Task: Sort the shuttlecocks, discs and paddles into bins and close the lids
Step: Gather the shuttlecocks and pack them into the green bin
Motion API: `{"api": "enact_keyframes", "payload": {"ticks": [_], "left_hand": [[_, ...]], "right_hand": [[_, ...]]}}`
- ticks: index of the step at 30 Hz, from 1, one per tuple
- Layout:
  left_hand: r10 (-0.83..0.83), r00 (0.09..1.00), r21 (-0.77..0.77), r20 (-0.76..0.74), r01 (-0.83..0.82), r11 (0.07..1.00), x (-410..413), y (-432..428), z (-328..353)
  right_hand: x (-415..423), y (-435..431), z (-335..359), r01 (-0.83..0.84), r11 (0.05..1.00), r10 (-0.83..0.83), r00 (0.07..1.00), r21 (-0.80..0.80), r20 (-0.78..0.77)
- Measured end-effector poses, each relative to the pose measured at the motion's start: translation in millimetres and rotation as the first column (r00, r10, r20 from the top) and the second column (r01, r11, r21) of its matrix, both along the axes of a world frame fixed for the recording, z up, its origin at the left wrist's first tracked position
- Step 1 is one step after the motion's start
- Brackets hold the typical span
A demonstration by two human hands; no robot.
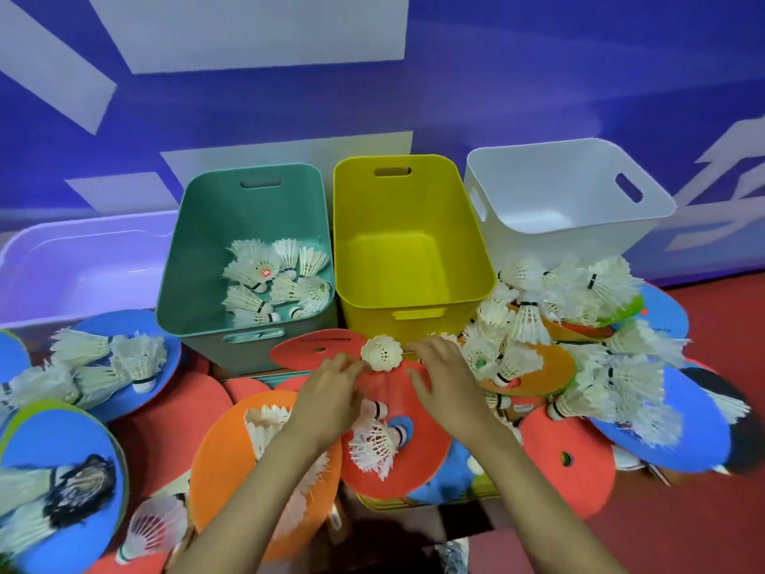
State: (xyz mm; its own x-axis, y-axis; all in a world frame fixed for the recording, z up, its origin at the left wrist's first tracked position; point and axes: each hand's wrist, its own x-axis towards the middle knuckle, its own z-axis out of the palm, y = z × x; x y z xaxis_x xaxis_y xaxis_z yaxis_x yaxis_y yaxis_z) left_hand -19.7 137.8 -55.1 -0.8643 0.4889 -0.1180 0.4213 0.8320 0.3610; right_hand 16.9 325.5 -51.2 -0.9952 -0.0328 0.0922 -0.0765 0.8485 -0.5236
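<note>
View from my head, looking down. Three smooth, round-cornered plastic bins with slot handles stand side by side against a blue-and-white wall: a teal-green plastic bin (248, 209), a bright yellow plastic bin (410, 217) and a white plastic bin (567, 188). All three are open-topped. A cluster of white feathered shuttlecocks (275, 283) with cork bases lies in the near right corner of the teal-green bin. A pale lilac plastic lid (78, 258) lies flat to that bin's left.

In front of the bins, thin, flat, matte oval discs overlap on the red floor (724, 312), among them a large orange oval disc (225, 449), a blue oval disc (165, 358) and a red oval disc with a small hole (306, 350). A ragged heap of loose shuttlecocks (550, 321) lies over the discs in front of the white bin.

A single white shuttlecock (381, 353), its round feather skirt facing up at me, sits just in front of the yellow bin, between my two hands. My left hand (331, 401) is palm down with its fingers curled towards the shuttlecock's left edge. I cannot tell whether they pinch it or only touch it. My right hand (449, 385) is palm down with the thumb spread and the fingers loosely bent. Its fingertips are just beside the shuttlecock's right edge. Both hands are over a smooth red disc (418, 445) that carries two frayed shuttlecocks (374, 443).
</note>
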Motion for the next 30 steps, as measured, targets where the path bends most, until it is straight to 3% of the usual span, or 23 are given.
{"api": "enact_keyframes", "payload": {"ticks": [3,6,12,15,20,25,30], "left_hand": [[-0.013,0.998,-0.114,0.056,0.019,0.993,1,2,-3],[0.010,0.997,-0.131,0.081,0.001,0.991,1,0,-4],[-0.024,0.998,-0.159,0.057,0.033,0.987,-2,-8,-14],[-0.015,1.000,-0.144,0.019,0.017,0.989,-4,-8,-15],[0.016,0.989,0.074,-0.145,-0.005,0.997,-2,-15,-10],[0.112,0.944,0.241,-0.311,-0.036,0.970,3,-32,-2],[0.213,0.913,0.464,-0.349,-0.029,0.885,8,-36,20]], "right_hand": [[-7,-4,-10,-0.078,0.995,0.071,0.991,0.057,0.117],[-17,-13,-17,-0.143,0.983,0.120,0.975,0.115,0.188],[-33,-29,-34,-0.111,0.933,0.056,0.984,0.341,0.167],[-33,-31,-38,-0.070,0.928,0.016,0.989,0.366,0.147],[-29,-24,-46,0.038,0.944,-0.014,0.997,0.327,-0.076],[-15,-10,-42,0.012,0.981,0.048,0.951,0.192,-0.305],[0,-3,-31,-0.043,0.994,0.082,0.898,0.098,-0.431]]}}
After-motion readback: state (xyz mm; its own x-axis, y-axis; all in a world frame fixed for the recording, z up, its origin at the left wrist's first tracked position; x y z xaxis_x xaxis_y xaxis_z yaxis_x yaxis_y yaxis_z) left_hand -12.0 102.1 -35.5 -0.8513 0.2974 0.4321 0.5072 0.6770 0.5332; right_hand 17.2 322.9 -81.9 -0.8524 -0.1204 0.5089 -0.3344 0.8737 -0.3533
